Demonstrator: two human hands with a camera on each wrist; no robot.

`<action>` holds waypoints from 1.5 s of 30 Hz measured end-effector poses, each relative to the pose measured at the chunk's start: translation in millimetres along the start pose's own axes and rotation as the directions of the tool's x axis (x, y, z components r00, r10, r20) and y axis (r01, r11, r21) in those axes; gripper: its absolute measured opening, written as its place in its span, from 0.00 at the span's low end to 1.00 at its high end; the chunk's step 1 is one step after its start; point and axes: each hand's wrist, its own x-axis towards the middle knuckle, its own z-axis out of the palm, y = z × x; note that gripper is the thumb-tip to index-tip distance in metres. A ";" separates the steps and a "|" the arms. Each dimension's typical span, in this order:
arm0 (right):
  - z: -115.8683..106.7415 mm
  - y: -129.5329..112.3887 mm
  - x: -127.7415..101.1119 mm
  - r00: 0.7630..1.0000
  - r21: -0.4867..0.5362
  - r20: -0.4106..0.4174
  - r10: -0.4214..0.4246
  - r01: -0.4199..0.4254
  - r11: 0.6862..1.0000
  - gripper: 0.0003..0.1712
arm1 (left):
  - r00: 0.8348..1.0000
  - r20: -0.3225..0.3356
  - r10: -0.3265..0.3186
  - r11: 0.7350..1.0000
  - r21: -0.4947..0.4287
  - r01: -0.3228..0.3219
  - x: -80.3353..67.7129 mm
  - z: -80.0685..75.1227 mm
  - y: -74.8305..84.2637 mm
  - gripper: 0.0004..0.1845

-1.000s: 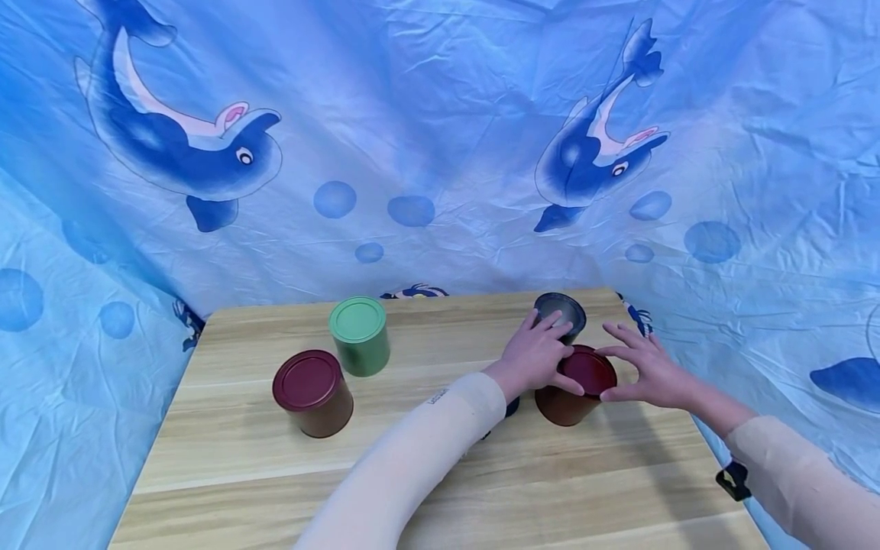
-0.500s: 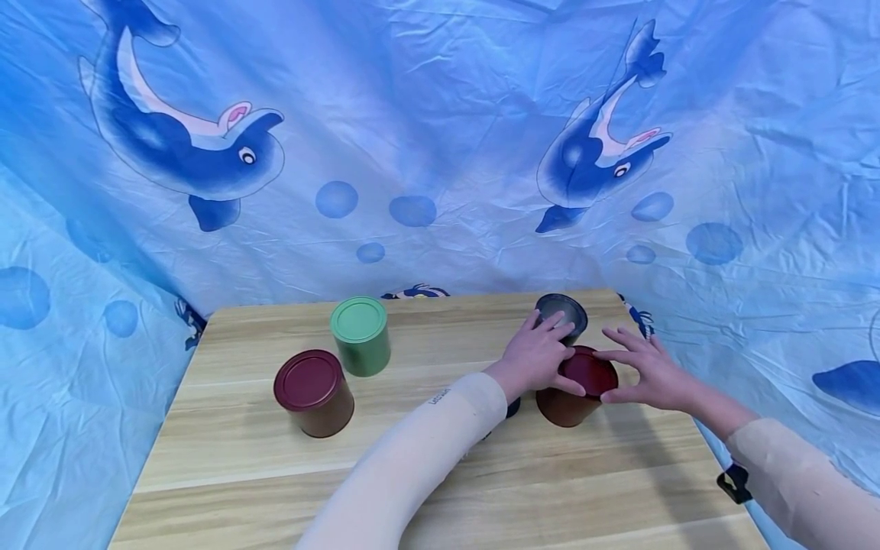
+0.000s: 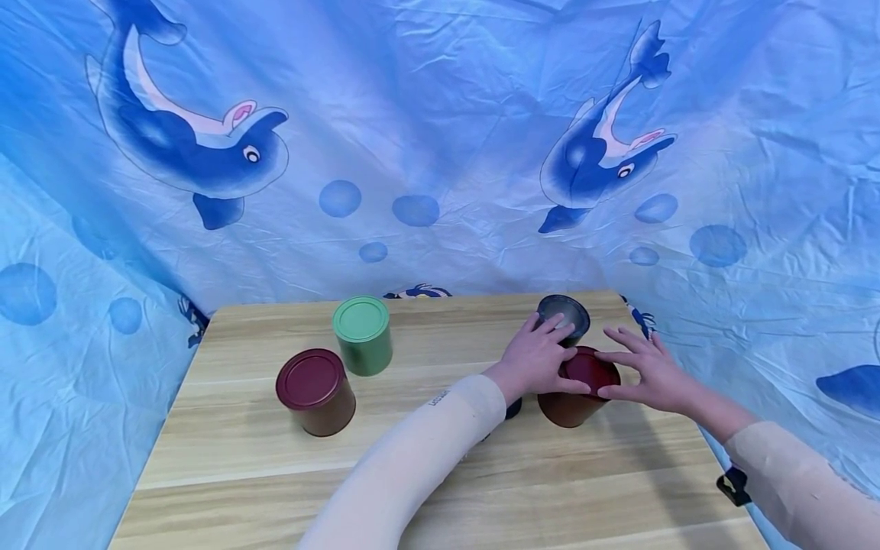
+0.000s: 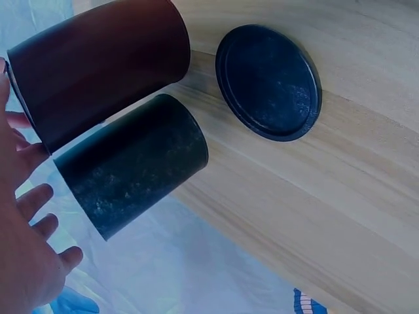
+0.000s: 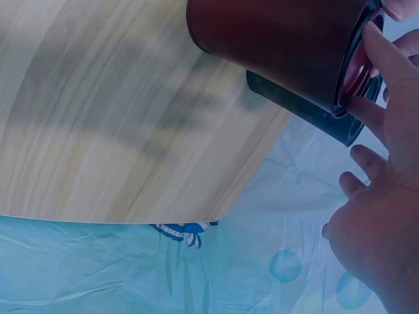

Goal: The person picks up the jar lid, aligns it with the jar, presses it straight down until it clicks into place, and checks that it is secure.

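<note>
Left hand [image 3: 536, 359] fingers spread, on dark-red lidded tin [image 3: 576, 388] near table's right edge, partly hiding lidless dark tin [image 3: 565, 315] behind; right hand [image 3: 649, 372] splayed, fingertips at lid rim, gripping nothing; black lid [image 4: 269, 82] mostly hidden under forearm

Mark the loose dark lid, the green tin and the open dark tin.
loose dark lid [image 4: 269, 81], left wrist view, centre of its flat face.
green tin [image 3: 360, 319], head view, middle of its lid.
open dark tin [image 4: 134, 163], left wrist view, middle of its side wall.
</note>
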 end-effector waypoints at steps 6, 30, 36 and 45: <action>1.9 -1.1 2.4 1.000 -0.023 -0.009 -0.016 0.016 1.000 0.37 | 1.000 -0.012 0.002 1.000 0.027 -0.002 -2.2 2.2 -1.0 0.41; 6.7 -3.2 6.5 0.998 -0.025 -0.050 -0.027 0.026 0.999 0.34 | 0.987 0.101 -0.127 0.990 -0.048 0.133 0.6 -15.1 10.3 0.36; 9.3 -1.0 10.4 0.999 -0.006 -0.039 -0.020 0.020 1.000 0.32 | 0.981 0.124 -0.146 0.987 -0.044 0.153 2.0 -21.8 13.2 0.33; 11.4 0.3 9.6 0.999 0.014 -0.045 -0.006 0.006 1.000 0.28 | 0.961 0.194 -0.199 0.980 0.013 0.200 5.6 -29.1 23.4 0.36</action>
